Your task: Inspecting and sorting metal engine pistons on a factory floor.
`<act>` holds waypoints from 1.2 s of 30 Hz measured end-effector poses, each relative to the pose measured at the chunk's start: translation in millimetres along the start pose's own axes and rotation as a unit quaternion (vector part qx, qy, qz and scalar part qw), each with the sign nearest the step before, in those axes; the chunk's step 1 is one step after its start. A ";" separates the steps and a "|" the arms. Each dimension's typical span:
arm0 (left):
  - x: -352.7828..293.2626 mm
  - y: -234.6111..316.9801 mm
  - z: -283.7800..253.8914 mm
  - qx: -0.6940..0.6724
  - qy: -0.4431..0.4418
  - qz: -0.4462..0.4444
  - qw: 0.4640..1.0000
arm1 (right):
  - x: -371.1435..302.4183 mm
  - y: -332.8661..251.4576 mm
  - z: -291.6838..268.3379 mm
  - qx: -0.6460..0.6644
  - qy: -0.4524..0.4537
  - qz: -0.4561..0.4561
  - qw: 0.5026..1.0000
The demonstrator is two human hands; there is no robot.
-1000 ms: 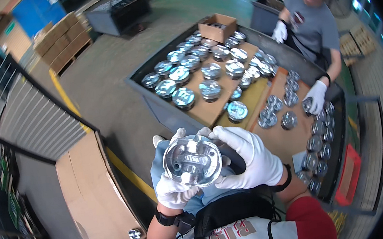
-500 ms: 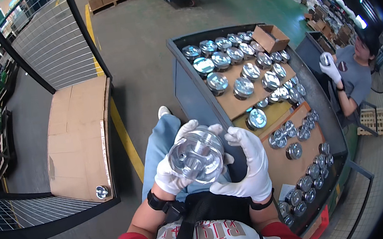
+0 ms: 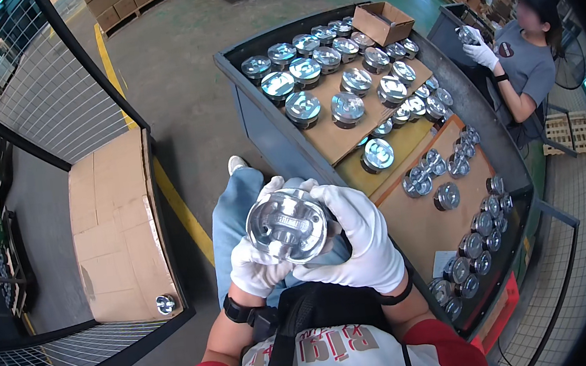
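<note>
A round, silver metal piston (image 3: 288,225) faced hollow side up, pinched at its left by the white-gloved left grip (image 3: 255,264) and at its right by the white-gloved right grip (image 3: 361,239). Right of both grips, a grey, walled metal counter (image 3: 260,120) carried rows of silver metal pistons (image 3: 303,109).

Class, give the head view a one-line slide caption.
Left hand holds a piston, right hand close at its side, near a bin of pistons.

Metal pistons (image 3: 348,108) in a grey bin (image 3: 265,125), palletised cartons (image 3: 119,2) and a yellow floor line (image 3: 184,208) mark a factory workshop.
</note>
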State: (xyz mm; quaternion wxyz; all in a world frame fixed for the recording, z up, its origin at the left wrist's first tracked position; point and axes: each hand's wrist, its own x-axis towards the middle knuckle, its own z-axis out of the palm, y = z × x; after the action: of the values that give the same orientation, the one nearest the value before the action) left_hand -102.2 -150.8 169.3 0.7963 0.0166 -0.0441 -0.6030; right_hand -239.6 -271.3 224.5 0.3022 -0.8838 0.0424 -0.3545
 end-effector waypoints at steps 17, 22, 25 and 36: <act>-11.5 9.6 0.1 0.000 0.064 -0.064 0.996 | 1.2 -0.8 2.4 -0.070 0.029 0.021 0.997; -8.3 4.9 0.2 0.078 0.063 -0.020 0.995 | 1.4 0.9 5.8 -0.047 0.037 0.000 0.998; -7.1 3.1 0.7 0.134 0.063 0.018 0.989 | 10.8 -5.4 0.9 -0.048 0.022 -0.024 0.998; -11.2 5.3 -3.2 0.096 0.051 0.004 0.994 | 16.9 -15.6 -1.9 0.026 0.067 0.015 0.997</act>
State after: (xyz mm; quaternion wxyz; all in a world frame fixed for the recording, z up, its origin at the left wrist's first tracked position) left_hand -99.8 -138.7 166.0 0.7946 0.1239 -0.0615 -0.5912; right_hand -230.4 -264.5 244.6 0.3273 -0.8493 0.0662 -0.4090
